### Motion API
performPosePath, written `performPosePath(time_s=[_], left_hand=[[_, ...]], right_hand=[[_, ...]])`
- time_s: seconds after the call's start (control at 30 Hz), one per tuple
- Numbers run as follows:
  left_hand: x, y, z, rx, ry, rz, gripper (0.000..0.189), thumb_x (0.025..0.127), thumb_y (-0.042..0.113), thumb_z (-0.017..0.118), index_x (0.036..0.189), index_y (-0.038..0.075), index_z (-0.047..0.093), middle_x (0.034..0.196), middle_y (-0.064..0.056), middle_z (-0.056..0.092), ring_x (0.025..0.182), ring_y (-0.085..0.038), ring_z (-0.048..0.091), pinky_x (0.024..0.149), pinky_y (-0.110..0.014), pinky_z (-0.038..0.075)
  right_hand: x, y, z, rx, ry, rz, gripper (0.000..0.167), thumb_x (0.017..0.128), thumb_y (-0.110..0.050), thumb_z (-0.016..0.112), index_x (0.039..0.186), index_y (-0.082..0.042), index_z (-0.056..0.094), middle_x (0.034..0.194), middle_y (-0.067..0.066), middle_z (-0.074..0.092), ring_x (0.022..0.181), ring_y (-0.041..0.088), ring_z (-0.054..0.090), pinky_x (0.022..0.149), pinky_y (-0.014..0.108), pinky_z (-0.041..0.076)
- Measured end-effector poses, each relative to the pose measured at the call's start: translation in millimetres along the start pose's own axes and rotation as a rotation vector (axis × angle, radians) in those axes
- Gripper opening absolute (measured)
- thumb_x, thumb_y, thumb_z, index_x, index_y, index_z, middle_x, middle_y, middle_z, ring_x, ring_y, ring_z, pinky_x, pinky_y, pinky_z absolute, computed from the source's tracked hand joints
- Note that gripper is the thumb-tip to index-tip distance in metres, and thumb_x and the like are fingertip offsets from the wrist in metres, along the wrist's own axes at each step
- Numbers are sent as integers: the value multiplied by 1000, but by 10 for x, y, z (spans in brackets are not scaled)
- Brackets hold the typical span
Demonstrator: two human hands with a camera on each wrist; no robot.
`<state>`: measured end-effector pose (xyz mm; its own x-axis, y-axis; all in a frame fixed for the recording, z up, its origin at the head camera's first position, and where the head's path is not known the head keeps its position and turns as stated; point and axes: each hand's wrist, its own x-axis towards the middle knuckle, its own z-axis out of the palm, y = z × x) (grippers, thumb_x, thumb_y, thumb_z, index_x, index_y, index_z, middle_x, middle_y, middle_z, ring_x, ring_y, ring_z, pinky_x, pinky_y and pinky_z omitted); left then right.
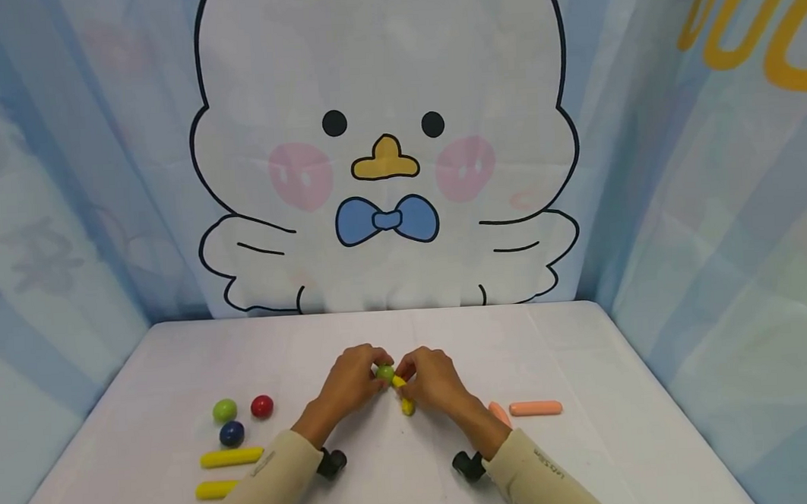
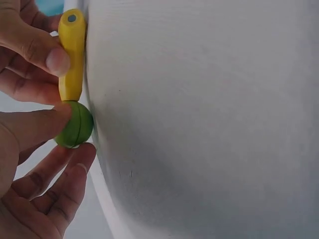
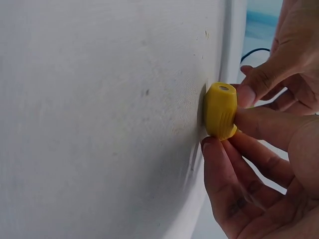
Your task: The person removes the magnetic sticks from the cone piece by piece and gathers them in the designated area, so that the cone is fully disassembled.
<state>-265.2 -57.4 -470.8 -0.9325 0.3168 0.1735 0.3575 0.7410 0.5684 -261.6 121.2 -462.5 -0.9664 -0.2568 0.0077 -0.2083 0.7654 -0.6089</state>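
Observation:
Over the middle of the table, my left hand (image 1: 355, 378) pinches a small green ball (image 1: 385, 372) between thumb and fingers. My right hand (image 1: 436, 381) grips a short yellow magnetic stick (image 1: 408, 406), its end slanting toward me. In the left wrist view, one end of the yellow stick (image 2: 74, 50) touches the green ball (image 2: 79, 124), and a grey metal dot shows in its other end. The right wrist view shows the yellow stick (image 3: 220, 112) end-on, close to the table surface; the ball is hidden there.
On the left lie another green ball (image 1: 225, 410), a red ball (image 1: 262, 406), a dark blue ball (image 1: 231, 434) and two yellow sticks (image 1: 232, 457), one partly behind my left sleeve. To the right are two orange sticks (image 1: 536, 408), one partly covered by my right forearm.

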Motion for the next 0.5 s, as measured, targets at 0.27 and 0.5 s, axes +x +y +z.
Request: performPosePath(time_s=[0.27,0.5], left_hand=[[21,-32,18,-1,12,28,27,85,1,87,111,9,82,102,-4,76,83,-14,67,78,-32,59],[21,-50,19,-23,10,19,28,84,0,87,110,10,82,104,-3,78,82,-12,67,78,-33,60]], right_hand=[[-36,17,-61,-20,-40,-40,16,81,-6,90,92,-13,80,83,-4,73,80,12,63,76,32,52],[-144,62,-186,-18,-55,-70,17,80,-7,89,90,-16,79,81,-7,74,80,11,63,77,35,52]])
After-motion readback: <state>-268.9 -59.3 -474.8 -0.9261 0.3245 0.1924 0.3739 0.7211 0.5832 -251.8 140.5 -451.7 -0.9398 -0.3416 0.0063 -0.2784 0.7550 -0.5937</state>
